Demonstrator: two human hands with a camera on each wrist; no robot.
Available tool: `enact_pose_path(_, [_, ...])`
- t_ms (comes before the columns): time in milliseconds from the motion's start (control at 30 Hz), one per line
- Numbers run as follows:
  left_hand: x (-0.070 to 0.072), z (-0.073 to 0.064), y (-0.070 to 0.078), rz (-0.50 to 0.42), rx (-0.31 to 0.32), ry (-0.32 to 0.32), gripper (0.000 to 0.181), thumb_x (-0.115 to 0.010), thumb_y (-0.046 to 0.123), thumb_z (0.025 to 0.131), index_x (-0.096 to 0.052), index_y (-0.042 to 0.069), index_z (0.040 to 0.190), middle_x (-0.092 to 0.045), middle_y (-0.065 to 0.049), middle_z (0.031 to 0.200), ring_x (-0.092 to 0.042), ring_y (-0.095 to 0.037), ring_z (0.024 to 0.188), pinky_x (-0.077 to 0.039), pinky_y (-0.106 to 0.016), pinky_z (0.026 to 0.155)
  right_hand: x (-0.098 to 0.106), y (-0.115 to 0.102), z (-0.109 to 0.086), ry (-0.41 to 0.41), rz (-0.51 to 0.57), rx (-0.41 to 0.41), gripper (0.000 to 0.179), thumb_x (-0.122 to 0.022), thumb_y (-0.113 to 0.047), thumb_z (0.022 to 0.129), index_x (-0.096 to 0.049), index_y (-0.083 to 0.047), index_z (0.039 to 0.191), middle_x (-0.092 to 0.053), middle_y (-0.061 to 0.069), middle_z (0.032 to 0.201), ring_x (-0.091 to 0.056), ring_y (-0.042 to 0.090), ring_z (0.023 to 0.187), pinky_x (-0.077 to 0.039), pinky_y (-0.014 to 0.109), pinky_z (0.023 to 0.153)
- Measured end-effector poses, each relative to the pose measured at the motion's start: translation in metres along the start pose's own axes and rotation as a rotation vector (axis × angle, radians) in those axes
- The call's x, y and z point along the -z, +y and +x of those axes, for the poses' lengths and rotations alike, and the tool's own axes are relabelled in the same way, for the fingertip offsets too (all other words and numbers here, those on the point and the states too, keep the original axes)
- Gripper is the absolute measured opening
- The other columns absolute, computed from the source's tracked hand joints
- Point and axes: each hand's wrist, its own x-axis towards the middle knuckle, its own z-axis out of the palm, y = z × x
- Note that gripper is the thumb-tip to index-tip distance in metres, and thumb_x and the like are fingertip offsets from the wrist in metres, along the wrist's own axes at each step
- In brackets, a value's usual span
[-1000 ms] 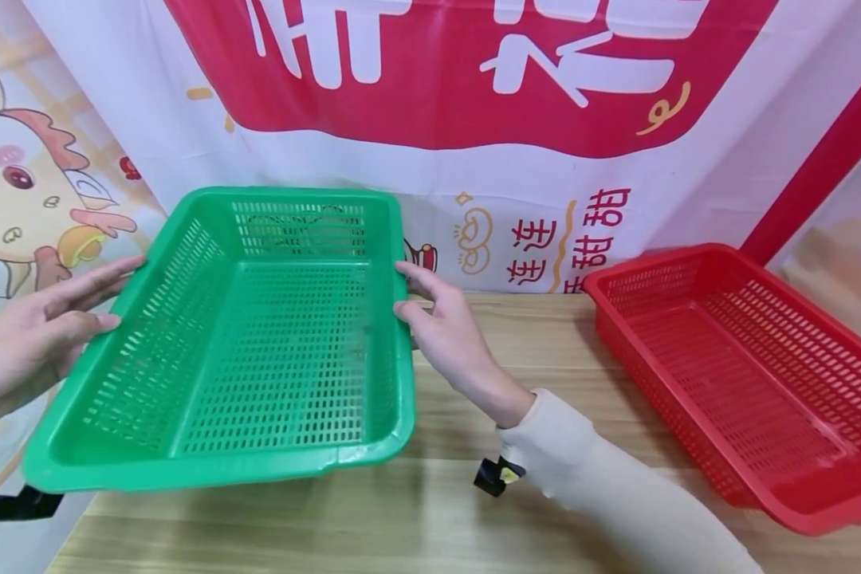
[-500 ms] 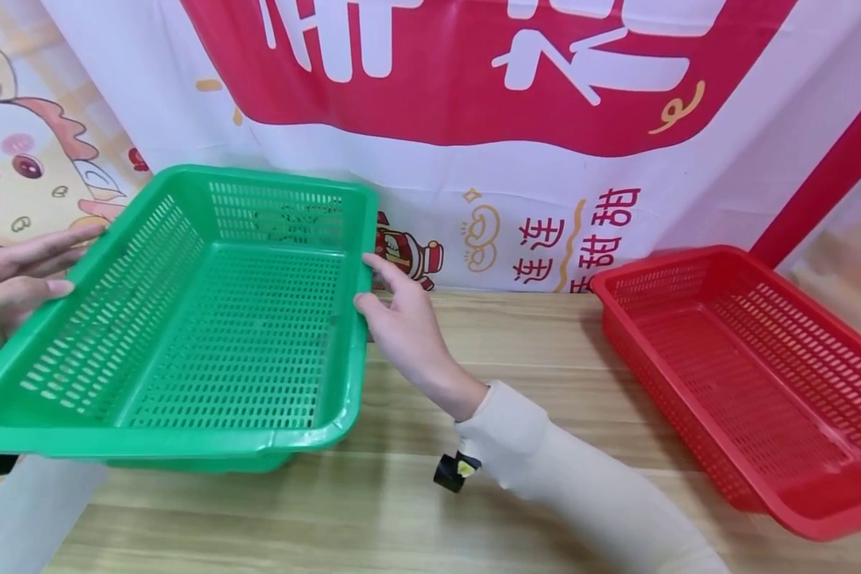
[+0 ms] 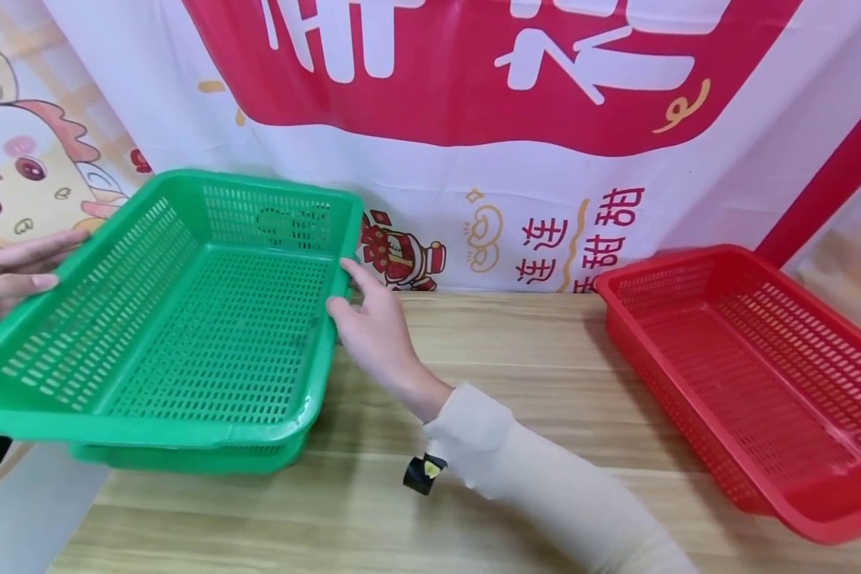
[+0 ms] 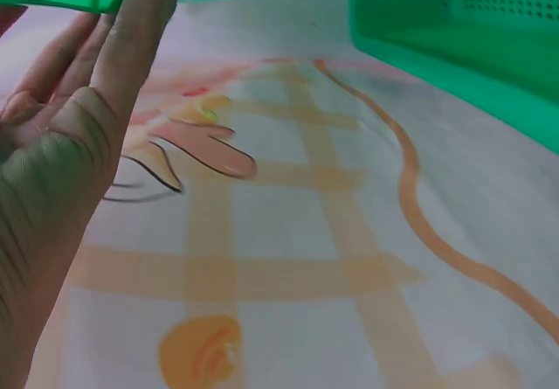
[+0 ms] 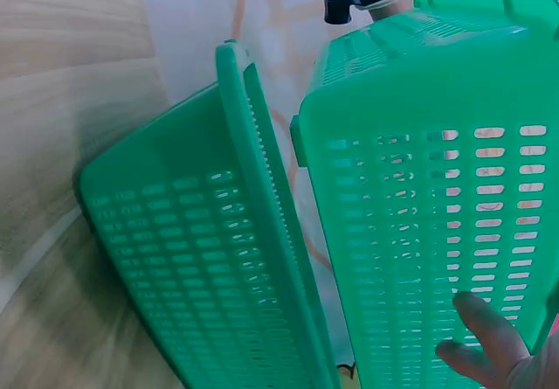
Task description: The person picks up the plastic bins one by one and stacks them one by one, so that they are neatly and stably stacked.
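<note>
Both hands hold an upper green plastic basket (image 3: 208,343), which shows nothing inside. My left hand (image 3: 7,275) grips its left rim at the view's edge, thumb near the top and fingers along the outside. My right hand (image 3: 376,331) holds the right rim, with thumb and fingertips at the edge. Under it, a second green basket (image 3: 186,459) stands on the table, mostly hidden from above. In the right wrist view a gap separates the lower basket (image 5: 192,249) from the raised one (image 5: 376,223).
A red plastic basket (image 3: 670,391) stands on the right of the wooden table (image 3: 502,383). Behind the table hangs a printed red and white cloth (image 3: 430,96). A patterned cloth (image 3: 36,183) covers the left side.
Both hands have carried the upper green basket to the left, mostly in the first half second. The lower green basket now shows beneath its front edge. The red basket stays put.
</note>
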Motion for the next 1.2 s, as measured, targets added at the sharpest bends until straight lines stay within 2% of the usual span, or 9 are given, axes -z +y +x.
enact_pose_path(33, [-0.002, -0.002, 0.0, -0.016, 0.006, 0.004, 0.066, -0.038, 0.008, 0.113, -0.014, 0.034, 0.169, -0.036, 0.024, 0.161, -0.068, 0.01, 0.091, -0.065, -0.035, 0.062, -0.002, 0.002, 0.0, -0.002, 0.004, 0.0, 0.056, -0.056, -0.007, 0.102, -0.047, -0.009, 0.158, -0.06, 0.016, 0.144, -0.078, 0.021, 0.098, -0.064, 0.028, 0.077])
enact_pose_path(133, [-0.007, -0.002, 0.0, -0.196, 0.016, -0.015, 0.064, -0.038, 0.006, 0.112, -0.023, 0.036, 0.167, -0.053, 0.028, 0.148, -0.072, 0.003, 0.089, -0.065, -0.036, 0.061, -0.004, 0.006, 0.001, -0.007, 0.001, -0.017, 0.057, -0.055, -0.008, 0.102, -0.045, -0.009, 0.159, -0.06, 0.018, 0.146, -0.076, 0.017, 0.089, -0.063, 0.027, 0.073])
enact_pose_path(233, [-0.011, -0.002, -0.002, -0.44, 0.034, -0.055, 0.062, -0.037, 0.004, 0.112, -0.039, 0.042, 0.16, -0.064, 0.033, 0.124, -0.077, -0.009, 0.087, -0.065, -0.041, 0.061, -0.006, 0.01, 0.002, -0.006, -0.01, -0.04, 0.057, -0.055, -0.008, 0.103, -0.045, -0.009, 0.159, -0.059, 0.018, 0.147, -0.072, 0.013, 0.078, -0.062, 0.025, 0.071])
enact_pose_path(367, [-0.013, -0.002, -0.016, -0.609, 0.044, -0.122, 0.061, -0.035, 0.002, 0.112, -0.045, 0.043, 0.156, -0.07, 0.024, 0.124, -0.078, -0.016, 0.09, -0.065, -0.047, 0.063, -0.01, 0.015, 0.003, -0.011, -0.013, -0.07, 0.057, -0.056, -0.008, 0.103, -0.045, -0.009, 0.159, -0.064, 0.017, 0.138, -0.061, 0.01, 0.064, -0.058, 0.023, 0.064])
enact_pose_path(533, [-0.017, -0.002, -0.032, -0.59, 0.131, -0.159, 0.062, -0.036, 0.009, 0.114, -0.032, 0.047, 0.162, -0.069, 0.027, 0.123, -0.077, -0.014, 0.094, -0.066, -0.05, 0.068, -0.015, 0.024, 0.004, -0.017, -0.069, -0.096, 0.056, -0.057, -0.011, 0.103, -0.046, -0.011, 0.159, -0.066, 0.008, 0.102, -0.049, 0.01, 0.056, -0.05, 0.021, 0.058])
enact_pose_path(733, [-0.021, -0.006, -0.05, -0.494, 0.125, -0.199, 0.066, -0.034, 0.007, 0.114, -0.016, 0.04, 0.168, -0.065, 0.031, 0.125, -0.077, -0.013, 0.095, -0.066, -0.05, 0.068, -0.021, 0.038, 0.007, -0.044, -0.14, -0.103, 0.056, -0.056, -0.011, 0.104, -0.046, -0.011, 0.159, -0.049, 0.0, 0.067, -0.044, 0.011, 0.051, -0.043, 0.02, 0.054])
enact_pose_path(967, [-0.024, -0.002, -0.061, -0.411, 0.15, -0.2, 0.069, -0.037, 0.007, 0.114, -0.009, 0.037, 0.169, -0.065, 0.031, 0.124, -0.077, -0.014, 0.097, -0.066, -0.049, 0.072, -0.024, 0.044, 0.007, -0.068, -0.151, -0.124, 0.057, -0.055, -0.012, 0.104, -0.044, -0.014, 0.16, -0.048, -0.002, 0.061, -0.045, 0.012, 0.05, -0.041, 0.021, 0.05])
enact_pose_path(1133, [-0.027, 0.002, -0.063, -0.283, 0.181, -0.216, 0.071, -0.039, 0.011, 0.114, -0.001, 0.036, 0.169, -0.06, 0.038, 0.122, -0.076, -0.009, 0.098, -0.066, -0.048, 0.077, -0.024, 0.045, 0.006, -0.093, -0.165, -0.134, 0.059, -0.055, -0.01, 0.104, -0.042, -0.013, 0.161, -0.049, -0.002, 0.059, -0.048, 0.012, 0.05, -0.041, 0.022, 0.048])
enact_pose_path(1200, [-0.029, 0.003, -0.064, -0.3, 0.208, -0.226, 0.07, -0.039, 0.013, 0.114, -0.001, 0.036, 0.169, -0.062, 0.037, 0.121, -0.077, -0.012, 0.098, -0.066, -0.049, 0.077, -0.024, 0.046, 0.007, -0.1, -0.19, -0.135, 0.059, -0.056, -0.009, 0.104, -0.041, -0.011, 0.161, -0.049, -0.002, 0.059, -0.047, 0.012, 0.05, -0.04, 0.022, 0.048])
